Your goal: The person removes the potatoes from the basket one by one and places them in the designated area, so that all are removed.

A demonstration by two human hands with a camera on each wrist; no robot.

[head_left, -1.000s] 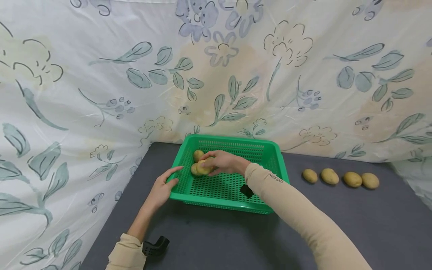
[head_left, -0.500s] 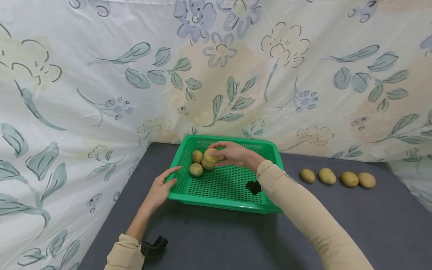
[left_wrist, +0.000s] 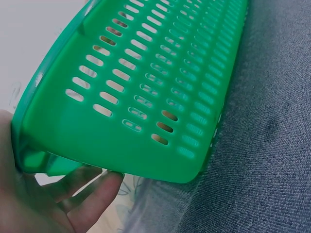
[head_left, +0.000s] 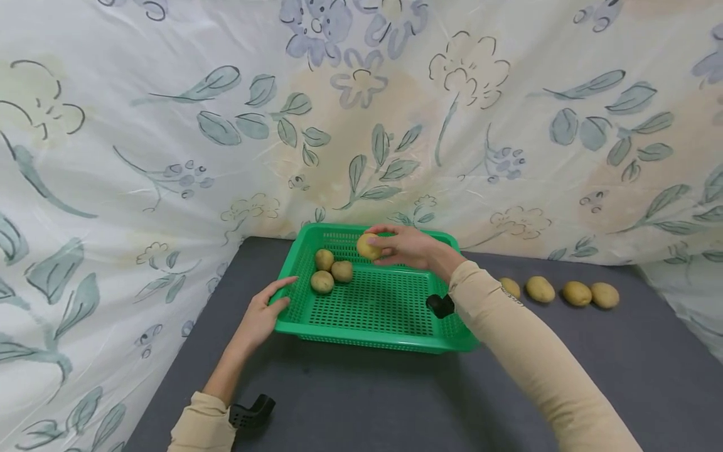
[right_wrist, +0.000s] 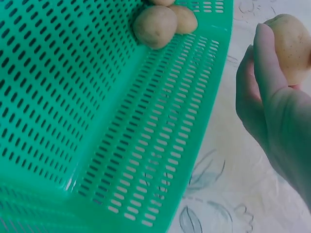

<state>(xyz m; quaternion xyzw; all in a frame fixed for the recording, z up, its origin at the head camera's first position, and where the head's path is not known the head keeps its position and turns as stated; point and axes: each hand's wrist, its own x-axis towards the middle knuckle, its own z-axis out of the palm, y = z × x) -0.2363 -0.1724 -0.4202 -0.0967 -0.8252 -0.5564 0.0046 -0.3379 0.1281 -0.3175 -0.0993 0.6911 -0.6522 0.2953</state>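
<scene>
My right hand (head_left: 415,248) pinches a yellow potato (head_left: 368,247) between thumb and fingers, raised over the back part of the green plastic basket (head_left: 375,337). In the right wrist view that same potato (right_wrist: 290,48) shows beside the basket's far rim. Three other potatoes (head_left: 341,271) lie grouped on the basket floor, towards its left end. At the left end wall, my left hand (head_left: 258,319) holds the basket by its rim. From the left wrist view, fingers (left_wrist: 97,201) curl in under the rim, against the outside of the slotted wall.
To the right of the basket, several potatoes (head_left: 540,289) lie in a row on the dark grey cloth (head_left: 361,402), one partly hidden by the right sleeve. A white floral curtain (head_left: 339,125) hangs directly behind the basket and along the left side.
My right hand has lifted the potato from the group at the basket's left, moving it up and to the right. Three potatoes there are now uncovered. The left hand stays on the rim.
</scene>
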